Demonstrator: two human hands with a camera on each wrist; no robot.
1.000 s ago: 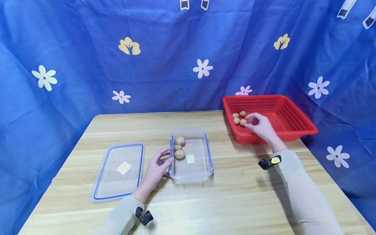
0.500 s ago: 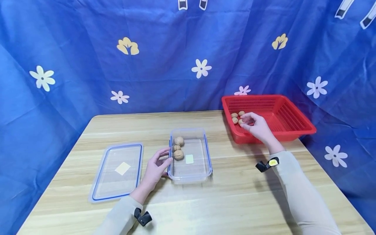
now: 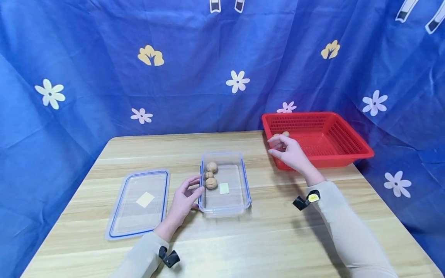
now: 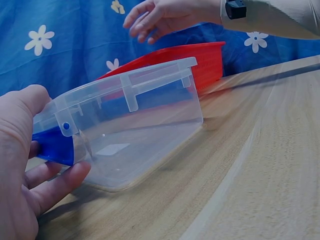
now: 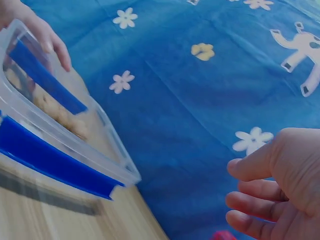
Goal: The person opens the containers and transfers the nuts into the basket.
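Already boxed: three walnuts [image 3: 211, 183] in the clear box [image 3: 227, 200]
Red basket [image 3: 326, 161]: seemingly two or more left
Left hand [image 3: 184, 197]: thumb and fingers gripping box's side
Right hand [image 3: 293, 156]: loosely bent fingers near basket, no walnut visible
Lid [image 3: 139, 216]: off

A table [image 3: 243, 243] carries these — lid [image 3: 137, 214], box [image 3: 227, 200], basket [image 3: 333, 159].

The clear container [image 3: 231, 197] and the lid [image 3: 133, 218] to its left look like smooth, glossy plastic; the far-right basket [image 3: 344, 160] is perforated plastic. Walnuts [image 3: 211, 183] look rough, matt; the table [image 3: 257, 239] wood-grained; the far curtain [image 3: 194, 58] creased cloth.
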